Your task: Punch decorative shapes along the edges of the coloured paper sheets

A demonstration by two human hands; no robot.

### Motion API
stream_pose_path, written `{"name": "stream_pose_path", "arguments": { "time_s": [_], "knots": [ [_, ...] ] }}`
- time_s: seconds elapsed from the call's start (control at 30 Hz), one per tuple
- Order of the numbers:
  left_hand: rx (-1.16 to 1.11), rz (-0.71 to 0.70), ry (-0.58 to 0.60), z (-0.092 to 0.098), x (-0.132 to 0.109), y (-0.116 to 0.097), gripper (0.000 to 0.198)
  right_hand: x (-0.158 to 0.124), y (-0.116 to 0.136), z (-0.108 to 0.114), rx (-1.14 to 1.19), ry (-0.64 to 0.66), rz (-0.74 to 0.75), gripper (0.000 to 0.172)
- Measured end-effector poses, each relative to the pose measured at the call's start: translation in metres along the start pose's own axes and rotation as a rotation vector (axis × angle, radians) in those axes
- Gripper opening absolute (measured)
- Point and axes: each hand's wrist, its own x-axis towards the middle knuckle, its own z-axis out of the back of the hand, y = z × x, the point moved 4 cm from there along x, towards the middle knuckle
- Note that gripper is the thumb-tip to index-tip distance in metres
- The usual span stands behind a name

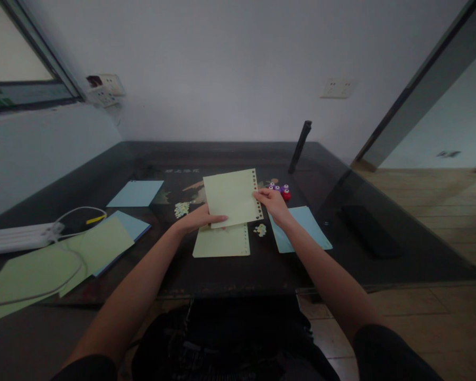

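A pale yellow-green sheet of paper (pixel 232 197) with a row of punched shapes down its right edge is held up over the table. My left hand (pixel 200 217) grips its lower left corner, thumb on top. At the punched right edge, my right hand (pixel 273 202) pinches it between thumb and fingers. Beneath lies a second punched yellow-green sheet (pixel 221 244), partly covered. Small paper cutouts (pixel 181 209) lie left of the sheets, and a smaller pile of cutouts (pixel 261 229) lies to their right. Purple and red craft punches (pixel 285 194) stand just behind my right hand.
Light blue sheets (pixel 309 228) lie under my right forearm, and another blue sheet (pixel 137 193) is at the left. Yellow-green sheets (pixel 43 270), a white power strip (pixel 19 239) and its cable occupy the left edge. A black upright stick (pixel 300 146) and a dark phone-like slab (pixel 368 231) are on the right.
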Motion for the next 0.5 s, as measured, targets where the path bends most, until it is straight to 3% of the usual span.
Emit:
{"name": "stream_pose_path", "arguments": {
  "time_s": [0.23,0.4,0.5],
  "knots": [
    [0.044,0.026,-0.010,0.0006,0.0004,0.0021,0.038,0.0006,0.0017,0.0004,-0.026,0.005,0.002,0.033],
    [0.067,0.023,-0.046,0.0024,0.0018,0.0030,0.044,0.0038,-0.0023,0.0021,0.024,0.003,0.011,0.034],
    [0.093,0.017,-0.120,0.0072,0.0038,0.0034,0.044,0.0066,-0.0076,0.0053,0.046,-0.011,-0.031,0.040]
  ]
}}
